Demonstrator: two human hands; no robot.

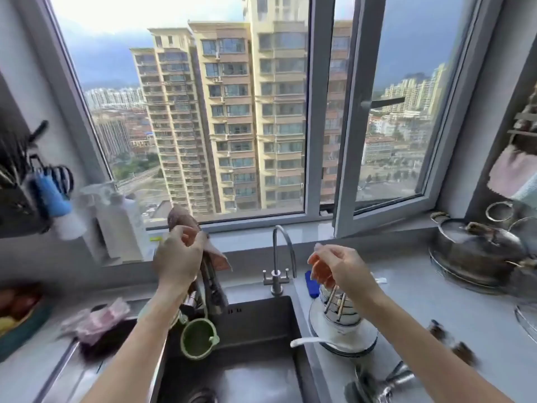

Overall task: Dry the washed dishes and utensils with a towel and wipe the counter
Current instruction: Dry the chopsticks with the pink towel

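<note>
My left hand [177, 257] is raised above the sink's left side and grips a brownish-pink towel [216, 257], which bunches above and hangs below the fist. Over the stack of bowls [343, 318] hovers my right hand [340, 269], fingers loosely curled and holding nothing I can make out. Several chopsticks [334, 301] stand in the top bowl, their tops just under those fingertips. The bowls sit on a plate [363, 344], and a white spoon [313, 341] rests on its left rim. The grey counter [421, 309] runs right of the sink.
The dark sink [261, 367] holds a green cup [197, 338] under a pull-out faucet [213, 289]; a slim steel tap [279, 257] stands behind. A pink cloth [96, 321] lies at left, a lidded steel pot [476, 251] at right, metal utensils [386, 385] at the front.
</note>
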